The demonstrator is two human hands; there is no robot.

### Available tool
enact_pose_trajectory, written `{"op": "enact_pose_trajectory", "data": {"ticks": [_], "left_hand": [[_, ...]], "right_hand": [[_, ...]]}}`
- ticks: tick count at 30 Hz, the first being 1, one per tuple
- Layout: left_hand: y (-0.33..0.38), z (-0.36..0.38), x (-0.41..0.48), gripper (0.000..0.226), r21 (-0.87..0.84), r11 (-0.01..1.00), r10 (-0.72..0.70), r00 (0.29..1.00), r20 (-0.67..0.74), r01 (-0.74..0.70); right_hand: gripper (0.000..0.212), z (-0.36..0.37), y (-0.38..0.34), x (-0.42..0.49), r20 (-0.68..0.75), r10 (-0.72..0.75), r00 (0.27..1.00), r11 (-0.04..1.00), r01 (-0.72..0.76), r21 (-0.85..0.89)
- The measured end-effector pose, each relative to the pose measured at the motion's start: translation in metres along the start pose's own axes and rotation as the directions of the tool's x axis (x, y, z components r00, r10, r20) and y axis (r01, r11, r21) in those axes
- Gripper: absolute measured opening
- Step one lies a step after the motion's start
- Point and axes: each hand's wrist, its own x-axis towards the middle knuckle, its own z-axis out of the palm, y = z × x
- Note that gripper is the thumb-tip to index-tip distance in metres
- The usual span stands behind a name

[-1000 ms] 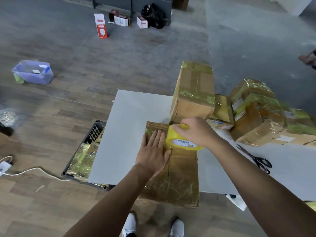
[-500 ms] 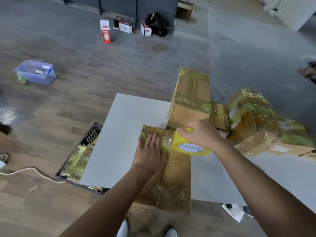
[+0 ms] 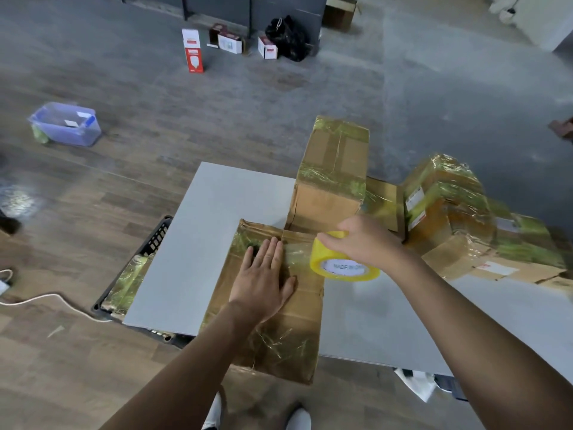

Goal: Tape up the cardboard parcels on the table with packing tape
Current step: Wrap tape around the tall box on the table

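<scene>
A flat cardboard parcel (image 3: 291,336), partly wrapped in shiny tape, lies at the near edge of the grey table (image 3: 217,231) and hangs over it. My left hand (image 3: 263,280) presses flat on its top, fingers straight. My right hand (image 3: 366,243) grips a yellow roll of packing tape (image 3: 341,265) at the parcel's far right corner. A strip of tape runs from the roll across the parcel's far end toward my left fingers.
A tall taped box (image 3: 335,172) stands right behind the parcel. Several taped parcels (image 3: 449,212) pile up on the right of the table. A black crate (image 3: 139,274) with wrapped items sits on the floor at the left, beside a white cable (image 3: 55,297).
My right hand has drawn the tape roll rightward, off the parcel's top to its right edge. My left hand stays pressed on the parcel. The view has shifted, hiding the scissors.
</scene>
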Motion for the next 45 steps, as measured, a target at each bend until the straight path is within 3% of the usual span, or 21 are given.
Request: {"op": "enact_pose_trajectory", "data": {"ticks": [4, 10, 15, 20, 26, 35, 37, 43, 45], "left_hand": [[-0.001, 0.0, 0.001, 0.09, 0.014, 1.0, -0.003, 1.0, -0.008, 0.003], [-0.001, 0.001, 0.0, 0.085, 0.062, 0.998, 0.002, 1.0, 0.014, -0.002], [0.002, -0.004, 0.002, 0.087, 0.094, 0.996, -0.009, 0.998, 0.061, 0.003], [0.049, -0.009, 0.011, 0.081, 0.12, 0.982, -0.162, 0.979, 0.124, 0.148], [0.11, 0.006, 0.012, 0.083, 0.107, 0.988, -0.122, 0.99, 0.067, 0.114], [0.089, 0.0, 0.006, 0.074, 0.056, 0.995, -0.091, 0.99, 0.106, 0.085], [0.089, 0.001, 0.004, 0.073, 0.051, 0.996, -0.074, 0.992, 0.107, 0.068], [0.088, -0.002, 0.003, 0.065, 0.055, 0.998, -0.043, 0.992, 0.116, 0.037], [0.088, -0.003, 0.003, 0.062, 0.053, 0.998, -0.034, 0.994, 0.105, 0.029]], "right_hand": [[0.058, 0.004, 0.023, 0.0, 0.054, 0.004, 0.999, 0.979, 0.007, -0.201], [0.055, 0.027, 0.039, 0.004, 0.082, 0.002, 0.997, 0.974, 0.017, -0.228], [0.052, 0.041, 0.046, 0.013, 0.144, 0.022, 0.989, 0.988, 0.0, -0.154], [0.05, 0.05, 0.05, 0.017, 0.144, -0.023, 0.989, 0.991, 0.041, -0.128], [0.046, 0.05, 0.059, 0.016, 0.159, -0.029, 0.987, 0.989, 0.051, -0.137], [0.049, 0.06, 0.066, 0.004, 0.084, -0.044, 0.995, 0.997, 0.039, 0.071], [0.046, 0.063, 0.068, 0.001, 0.061, -0.058, 0.996, 0.998, 0.056, 0.034], [0.032, 0.076, 0.063, 0.0, 0.169, -0.116, 0.979, 0.96, 0.154, -0.236], [0.033, 0.081, 0.063, 0.001, 0.167, -0.132, 0.977, 0.956, 0.17, -0.237]]}}
